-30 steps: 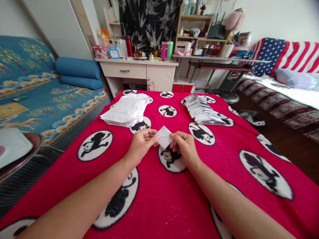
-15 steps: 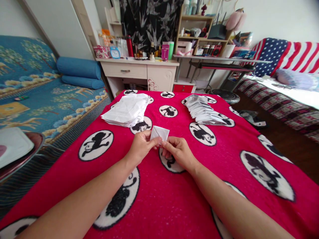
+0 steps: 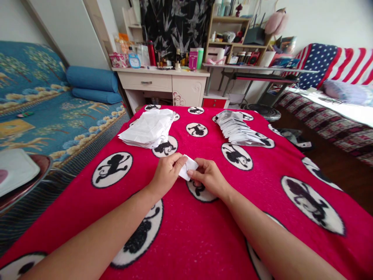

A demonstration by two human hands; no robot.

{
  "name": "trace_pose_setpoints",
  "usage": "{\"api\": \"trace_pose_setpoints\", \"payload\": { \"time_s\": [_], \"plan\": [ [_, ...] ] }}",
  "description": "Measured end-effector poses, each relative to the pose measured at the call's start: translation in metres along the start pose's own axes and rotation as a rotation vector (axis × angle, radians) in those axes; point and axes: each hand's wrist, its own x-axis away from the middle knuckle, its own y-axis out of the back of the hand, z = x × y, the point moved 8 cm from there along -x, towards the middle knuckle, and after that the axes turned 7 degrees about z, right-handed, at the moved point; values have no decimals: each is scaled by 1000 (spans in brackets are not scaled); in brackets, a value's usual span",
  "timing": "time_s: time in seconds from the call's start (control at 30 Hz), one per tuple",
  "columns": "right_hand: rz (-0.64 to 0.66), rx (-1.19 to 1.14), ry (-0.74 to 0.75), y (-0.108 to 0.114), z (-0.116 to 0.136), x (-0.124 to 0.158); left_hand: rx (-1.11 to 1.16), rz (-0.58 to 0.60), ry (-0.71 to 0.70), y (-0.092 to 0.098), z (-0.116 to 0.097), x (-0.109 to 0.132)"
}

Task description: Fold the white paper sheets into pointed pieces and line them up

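Between my two hands is a small folded piece of white paper [image 3: 184, 171], held just above the red cloth. My left hand [image 3: 166, 169] pinches its upper left part between thumb and fingers. On the right side, my right hand [image 3: 210, 175] grips the paper with its thumb on the near face; the fingers behind are partly hidden. Farther off to the left lies a loose pile of white paper sheets [image 3: 148, 128]. To the right, a fanned row of folded white papers [image 3: 237, 128] rests on the same cloth.
A red cloth with black-and-white monkey ovals [image 3: 180, 241] covers the table. A blue patterned sofa [image 3: 58, 112] stands on the left, near a round stand with a white lid [image 3: 17, 171]. Behind are a white dresser [image 3: 157, 83] and a shelved desk; a bed [image 3: 335, 120] is at right.
The folded paper has turned and tilted in my hands. My left thumb has moved up to its top corner, and my right thumb now presses on its lower face. The piles have not moved.
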Motion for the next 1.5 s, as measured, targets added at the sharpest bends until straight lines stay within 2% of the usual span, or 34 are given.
{"api": "trace_pose_setpoints", "payload": {
  "time_s": [0.1, 0.2, 0.27, 0.37, 0.5, 0.6, 0.7, 0.83, 0.93, 1.1, 1.23, 1.33, 1.43, 1.5],
  "plan": [
    [-3, 111, 33, -2, 5, 1, -108, 6, -77, 0, -6, 0],
    [-70, 212, 90, 1, 11, 3, -114, 33, -91, -3, -6, -1],
    [-146, 226, 113, 6, 13, 6, -35, 42, -59, -5, -4, -1],
    [-280, 154, 113, 18, 13, 9, 220, 118, 80, -16, 7, -1],
    [-350, 49, 97, 24, 12, 11, 531, 248, 233, -35, 16, 1],
    [-382, 9, 108, 25, 13, 12, 583, 289, 224, -38, 14, 1],
    [-377, -36, 117, 23, 13, 10, 534, 321, 199, -38, 13, 1],
    [-261, -100, 114, 14, 11, 5, 447, 286, 226, -32, 13, 4],
    [-216, -54, 71, 13, 7, 3, 392, 243, 235, -28, 12, 7],
    [-243, 142, 79, 23, 5, 4, 386, 197, 213, -25, 13, 6],
    [-205, 348, 80, 21, 3, 4, 347, 73, 150, -10, 14, 0],
    [-234, 458, 82, 20, 7, 5, 225, -20, 95, 1, 12, 0],
    [-312, 571, 131, 21, 20, 9, 5, -94, -51, 9, -3, 2],
    [-373, 613, 180, 22, 29, 12, -108, -102, -136, 8, -11, 3]
  ]
}}
